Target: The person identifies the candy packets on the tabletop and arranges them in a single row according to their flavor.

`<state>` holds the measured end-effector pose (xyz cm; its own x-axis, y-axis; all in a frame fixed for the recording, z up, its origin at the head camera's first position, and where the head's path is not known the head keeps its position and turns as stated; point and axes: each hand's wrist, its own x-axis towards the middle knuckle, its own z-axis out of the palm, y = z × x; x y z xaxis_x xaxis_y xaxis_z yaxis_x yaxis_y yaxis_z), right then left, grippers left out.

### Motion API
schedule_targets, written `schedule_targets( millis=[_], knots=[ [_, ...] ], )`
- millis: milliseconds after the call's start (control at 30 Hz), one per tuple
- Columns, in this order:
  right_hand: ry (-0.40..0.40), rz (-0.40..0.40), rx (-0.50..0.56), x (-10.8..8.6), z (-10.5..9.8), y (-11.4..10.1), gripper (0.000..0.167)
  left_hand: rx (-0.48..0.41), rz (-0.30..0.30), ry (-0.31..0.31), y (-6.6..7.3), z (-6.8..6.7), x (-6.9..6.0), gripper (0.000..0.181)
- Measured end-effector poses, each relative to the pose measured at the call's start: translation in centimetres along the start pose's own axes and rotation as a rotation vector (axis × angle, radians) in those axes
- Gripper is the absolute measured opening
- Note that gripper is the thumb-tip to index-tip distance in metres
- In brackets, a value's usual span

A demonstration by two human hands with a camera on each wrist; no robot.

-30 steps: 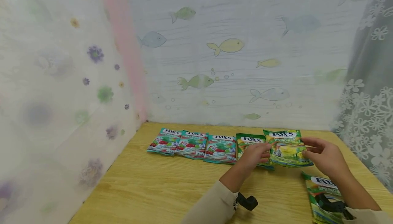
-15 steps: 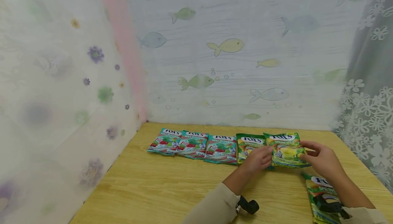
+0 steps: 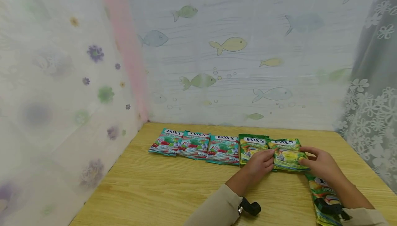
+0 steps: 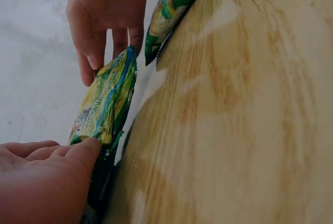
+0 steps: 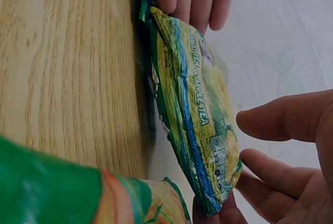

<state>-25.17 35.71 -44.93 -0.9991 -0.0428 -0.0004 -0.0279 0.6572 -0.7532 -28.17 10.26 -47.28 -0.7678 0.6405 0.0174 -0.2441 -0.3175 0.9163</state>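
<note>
A green-and-yellow Fox's candy bag (image 3: 286, 157) lies between both hands at the right end of a row. Its right end sits slightly off the table in the right wrist view. My right hand (image 3: 322, 164) holds this end, fingers beneath, with the thumb (image 5: 260, 120) close to the printed face. My left hand (image 3: 257, 165) touches the bag's left edge with fairly straight fingers. Left of it lies another green Fox's bag (image 3: 250, 146), partly covered by the left hand. Under the right forearm is a further green bag (image 3: 324, 193), partly hidden.
Three teal Fox's Mint Blossom bags (image 3: 222, 148) continue the row leftward on the wooden table (image 3: 149, 188). A fish-patterned wall covering (image 3: 198, 64) stands behind. A lace curtain (image 3: 372, 115) hangs at the right.
The candy bag between the hands has come down and slightly left, alongside the neighbouring green bag. My right hand moved down and left with it; the left hand stayed almost in place.
</note>
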Motion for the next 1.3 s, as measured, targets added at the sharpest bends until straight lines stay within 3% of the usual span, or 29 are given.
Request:
schedule_targets(
  millis=[333,800,1300],
  knots=[
    [0.012,-0.015,-0.035,-0.1,0.5,0.5,0.070,-0.017,-0.004,-0.015,-0.4,-0.1,-0.1,0.070],
    [-0.004,-0.009,-0.057,0.1,0.5,0.8,0.064,-0.063,0.037,-0.001,-1.0,0.5,0.1,0.062],
    [-0.090,-0.002,-0.081,0.5,0.3,0.7,0.066,-0.064,0.009,-0.015,-0.9,0.6,0.3,0.070]
  ],
)
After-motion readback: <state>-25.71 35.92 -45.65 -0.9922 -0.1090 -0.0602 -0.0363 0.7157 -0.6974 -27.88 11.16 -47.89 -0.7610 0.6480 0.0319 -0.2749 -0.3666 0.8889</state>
